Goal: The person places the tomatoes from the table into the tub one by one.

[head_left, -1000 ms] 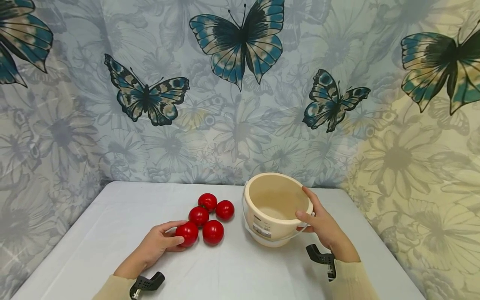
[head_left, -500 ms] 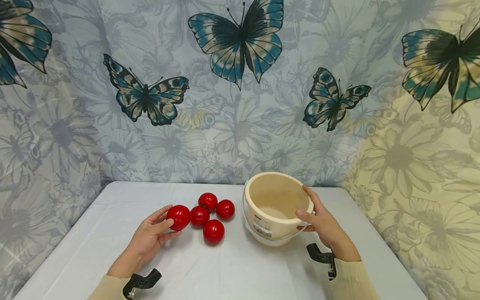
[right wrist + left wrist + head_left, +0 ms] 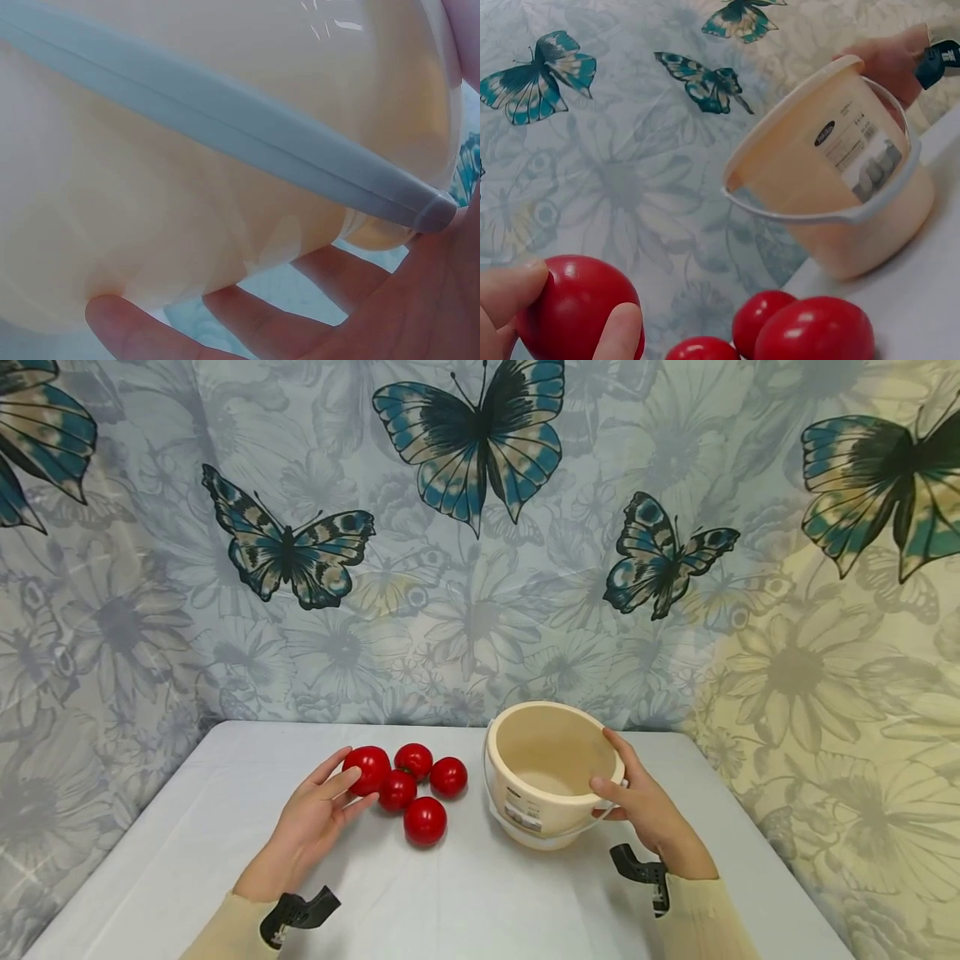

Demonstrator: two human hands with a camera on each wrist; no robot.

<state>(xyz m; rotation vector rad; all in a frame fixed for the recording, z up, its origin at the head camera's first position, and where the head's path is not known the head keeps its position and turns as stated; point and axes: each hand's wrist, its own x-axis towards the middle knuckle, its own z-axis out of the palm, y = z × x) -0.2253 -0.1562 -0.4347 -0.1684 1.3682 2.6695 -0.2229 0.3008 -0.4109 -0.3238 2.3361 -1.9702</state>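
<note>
My left hand [image 3: 313,818] holds a red tomato-like ball [image 3: 367,770] between thumb and fingers, at the left of the group; in the left wrist view the same ball [image 3: 577,307] shows between the fingertips. Several more red balls [image 3: 425,822] lie close together just right of it. My right hand [image 3: 660,814] grips the right rim of a cream bucket [image 3: 534,817], thumb over the edge and fingers outside. The bucket tilts slightly and its inside looks bare. In the right wrist view, fingers [image 3: 262,319] press against the bucket's wall beneath its grey handle [image 3: 225,112].
A white-covered table [image 3: 495,902] lies under everything. Behind it and at both sides hangs a cloth [image 3: 480,627] printed with flowers and butterflies. Each wrist wears a black strap mount [image 3: 300,910].
My left hand has lifted its ball from the front left of the group and moved it away toward the back, beside the others. My right hand and the bucket have hardly moved.
</note>
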